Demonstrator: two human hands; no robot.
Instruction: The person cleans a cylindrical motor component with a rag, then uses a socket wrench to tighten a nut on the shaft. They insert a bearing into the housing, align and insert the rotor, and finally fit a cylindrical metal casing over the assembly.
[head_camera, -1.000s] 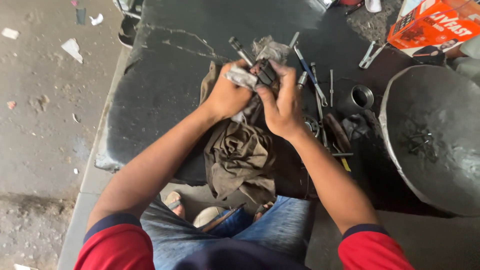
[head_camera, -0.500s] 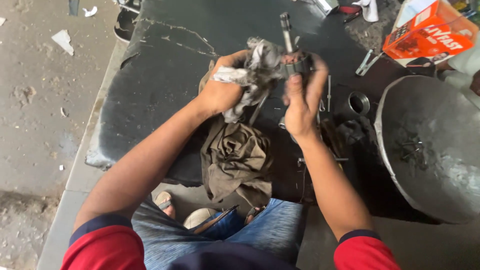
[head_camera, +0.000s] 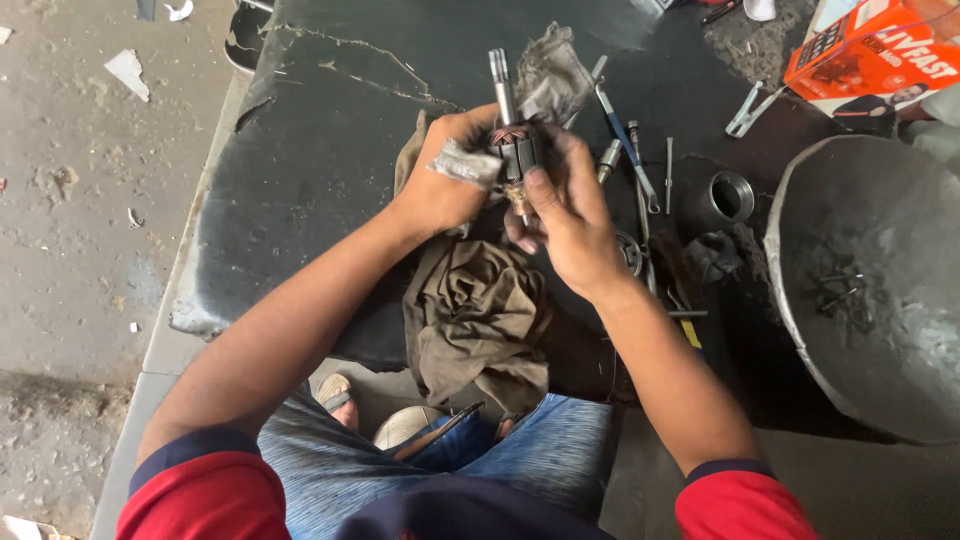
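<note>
— Holding steady over the dark bench (head_camera: 300, 180): both hands up, a motor rotor (head_camera: 514, 150) between them. Shaft points away from the person, nearly upright in view.

— Which hand has it?

— Right hand (head_camera: 570, 215) is closed around the lower part of the rotor, thumb laid along its body. Left hand (head_camera: 440, 185) is closed on a small grey rag (head_camera: 465, 163), pressed against the rotor's side. Copper windings show between the fingers.

— Where is it relative to the bench?

— Lifted above it, over the middle, just above a crumpled brown cloth (head_camera: 478, 320) that hangs off the near edge onto the person's lap.

— Around it?

— Another grey rag (head_camera: 550, 72) lies just beyond the shaft tip. Screwdrivers (head_camera: 625, 145) and thin rods lie to the right, then a short metal ring (head_camera: 728, 197). A big grey metal bowl (head_camera: 880, 270) sits at the far right, an orange box (head_camera: 870, 50) beyond it.
</note>
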